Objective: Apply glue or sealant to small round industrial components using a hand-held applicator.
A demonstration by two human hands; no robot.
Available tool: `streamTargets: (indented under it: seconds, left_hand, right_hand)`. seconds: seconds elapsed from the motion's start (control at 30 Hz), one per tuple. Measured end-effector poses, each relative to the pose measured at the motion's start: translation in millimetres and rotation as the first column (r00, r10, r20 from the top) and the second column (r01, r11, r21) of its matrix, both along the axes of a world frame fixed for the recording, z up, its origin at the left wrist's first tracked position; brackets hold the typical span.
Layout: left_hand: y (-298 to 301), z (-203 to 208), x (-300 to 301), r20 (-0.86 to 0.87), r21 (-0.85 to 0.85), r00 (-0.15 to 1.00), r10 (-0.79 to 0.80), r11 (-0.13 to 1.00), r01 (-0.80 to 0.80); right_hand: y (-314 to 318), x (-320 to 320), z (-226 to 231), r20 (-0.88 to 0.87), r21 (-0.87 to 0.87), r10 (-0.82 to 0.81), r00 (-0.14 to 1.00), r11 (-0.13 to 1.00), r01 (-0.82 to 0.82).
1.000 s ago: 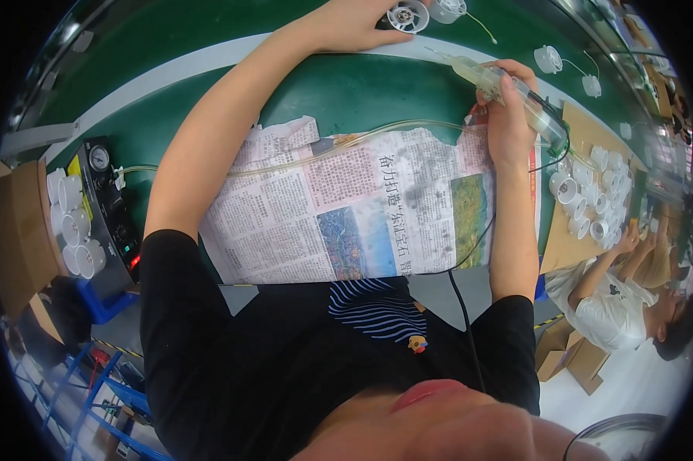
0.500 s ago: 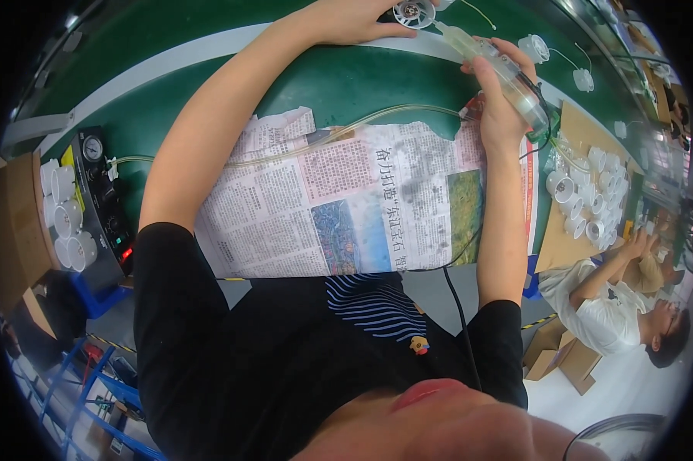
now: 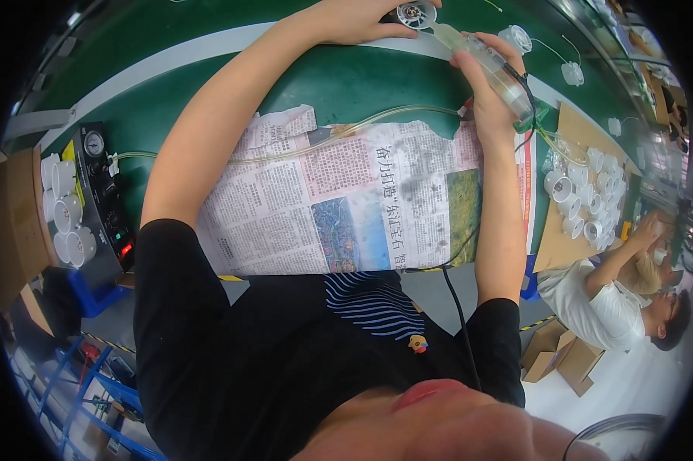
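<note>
My left hand (image 3: 362, 21) reaches to the top edge of the view. Its fingers grip a small round white plastic housing (image 3: 417, 14) with a spoked, fan-like inside. A translucent dispensing syringe (image 3: 507, 88) lies in my right hand (image 3: 491, 104), fingers wrapped round its barrel. The syringe slants up and left, its tip beside the housing's rim; whether they touch I cannot tell. From its green-capped rear end a clear hose (image 3: 555, 144) and a dark cable run off.
Newspaper (image 3: 346, 200) covers the green bench before me. At left are a black dispenser box (image 3: 100, 184) with a gauge and white cups (image 3: 66, 211). Cardboard (image 3: 557, 223) at right carries several white housings (image 3: 592, 192). Wired white parts (image 3: 515, 38) lie beyond; a co-worker (image 3: 607, 300) sits right.
The syringe has shifted slightly left and upward with my right hand. Wired white parts at the upper right have slid up and left. My left hand still holds the housing, nearly in place.
</note>
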State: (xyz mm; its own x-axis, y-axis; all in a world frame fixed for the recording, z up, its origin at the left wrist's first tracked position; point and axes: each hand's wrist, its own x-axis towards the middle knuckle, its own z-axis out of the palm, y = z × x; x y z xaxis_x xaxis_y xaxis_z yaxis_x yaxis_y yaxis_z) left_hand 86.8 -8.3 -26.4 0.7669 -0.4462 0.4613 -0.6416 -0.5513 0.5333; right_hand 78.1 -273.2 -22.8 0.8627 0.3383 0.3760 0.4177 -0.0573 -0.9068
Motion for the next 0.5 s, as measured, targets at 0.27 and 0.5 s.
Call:
streamTargets:
  seconds: [0.27,0.5]
  left_hand:
    - [-2,8,-4,-0.001,-0.021,1.000,-0.004,1.000,0.004]
    - [7,38,-19,-0.148,0.004,0.824,0.548,0.833,-0.553]
  right_hand:
    - [1,1,-1,-0.010,0.023,0.021,1.000,1.000,-0.020]
    - [-4,-2,8,-0.119,0.138,-0.071,0.990,0.987,0.088]
